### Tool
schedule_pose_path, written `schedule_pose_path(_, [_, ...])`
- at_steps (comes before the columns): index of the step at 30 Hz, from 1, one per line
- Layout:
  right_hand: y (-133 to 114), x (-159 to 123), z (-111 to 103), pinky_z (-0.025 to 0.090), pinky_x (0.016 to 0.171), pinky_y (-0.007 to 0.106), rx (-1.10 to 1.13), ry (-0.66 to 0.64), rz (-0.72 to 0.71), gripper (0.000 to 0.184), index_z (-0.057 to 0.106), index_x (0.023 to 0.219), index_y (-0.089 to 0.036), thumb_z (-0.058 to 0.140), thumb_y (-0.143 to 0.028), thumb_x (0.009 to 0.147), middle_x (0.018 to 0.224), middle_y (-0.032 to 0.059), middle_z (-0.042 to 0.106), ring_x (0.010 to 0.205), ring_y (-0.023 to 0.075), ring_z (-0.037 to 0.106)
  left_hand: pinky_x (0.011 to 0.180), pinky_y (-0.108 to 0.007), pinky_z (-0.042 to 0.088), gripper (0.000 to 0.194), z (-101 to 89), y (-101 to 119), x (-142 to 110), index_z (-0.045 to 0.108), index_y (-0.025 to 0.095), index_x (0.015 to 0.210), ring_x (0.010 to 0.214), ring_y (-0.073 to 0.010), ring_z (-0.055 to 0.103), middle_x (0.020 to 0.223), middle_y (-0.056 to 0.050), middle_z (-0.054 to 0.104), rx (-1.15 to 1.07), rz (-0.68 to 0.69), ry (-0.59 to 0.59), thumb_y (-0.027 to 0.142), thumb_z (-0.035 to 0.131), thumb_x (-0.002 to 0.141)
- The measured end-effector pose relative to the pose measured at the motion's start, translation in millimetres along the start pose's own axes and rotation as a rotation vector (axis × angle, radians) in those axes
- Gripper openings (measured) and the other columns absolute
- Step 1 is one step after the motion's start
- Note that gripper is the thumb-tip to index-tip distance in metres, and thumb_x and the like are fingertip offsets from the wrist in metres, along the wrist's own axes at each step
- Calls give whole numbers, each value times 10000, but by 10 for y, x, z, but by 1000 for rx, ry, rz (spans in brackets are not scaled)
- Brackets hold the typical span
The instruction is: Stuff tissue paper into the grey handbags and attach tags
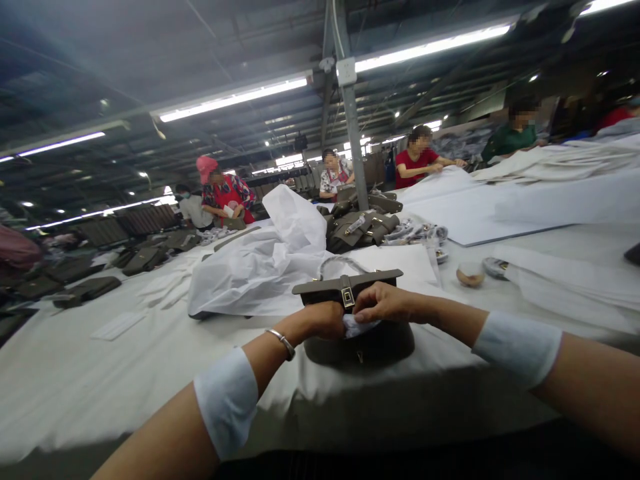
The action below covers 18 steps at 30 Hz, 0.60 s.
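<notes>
A dark olive handbag [360, 350] stands on the covered table before me, its flap [320, 287] raised. A gold clasp [349, 297] sits in the middle of the flap. White crumpled stuffing [357, 327] shows in the bag's mouth, between my hands. My left hand [327, 319] is closed at the left of the opening, beside the stuffing, and its fingertips are hidden. From the right, my right hand [379, 303] reaches in under the flap, thumb and fingers pinched at the stuffing. A wrapped handle [345, 260] arches behind the flap.
Thin white sheeting [250, 273] lies crumpled behind the bag at left. More olive bags [363, 227] are piled behind it, and others [145, 259] lie at far left. A tape roll [470, 275] sits at right. A post [354, 133] rises mid-table; several people work beyond.
</notes>
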State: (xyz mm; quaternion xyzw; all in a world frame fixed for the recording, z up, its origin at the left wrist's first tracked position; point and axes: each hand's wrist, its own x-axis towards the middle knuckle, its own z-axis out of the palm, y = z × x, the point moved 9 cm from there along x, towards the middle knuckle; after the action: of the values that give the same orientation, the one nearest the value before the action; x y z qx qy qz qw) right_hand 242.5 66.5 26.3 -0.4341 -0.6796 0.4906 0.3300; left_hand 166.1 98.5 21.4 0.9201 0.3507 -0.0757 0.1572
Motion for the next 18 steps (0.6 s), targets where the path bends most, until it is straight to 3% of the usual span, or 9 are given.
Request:
schedule_pose_path(4, [-32,3,132,314,544,224,-299,-137,-2,213,694,768,-105,628,-308,752,582,-39,498,550,82,399,582,-217,416,269,-54,9,-92,669,147,921,685,-160,573,813,-30,667,-94,84,23,211,640,662])
schedule_pose_path(7, [-65,31,121,293,517,222,-501,-87,-26,147,642,687,-108,555,-192,770,569,-34,471,534,84,387,590,-190,405,302,-83,2,-186,643,149,945,687,-122,543,849,7,652,-231,158,35,176,620,645])
schedule_pose_path(11, [-90,65,69,372,603,218,-453,38,-69,169,645,801,-113,484,-159,820,735,17,594,664,117,474,491,-190,335,149,-40,-73,-217,590,142,770,576,-102,476,676,27,576,-246,130,-4,155,547,628])
schedule_pose_path(18, [4,86,-22,395,612,223,-410,164,-17,165,625,803,-105,480,-176,835,781,47,623,670,125,490,489,-228,323,135,-33,-84,-137,512,155,621,563,-145,500,602,-13,559,-35,38,-6,45,486,547])
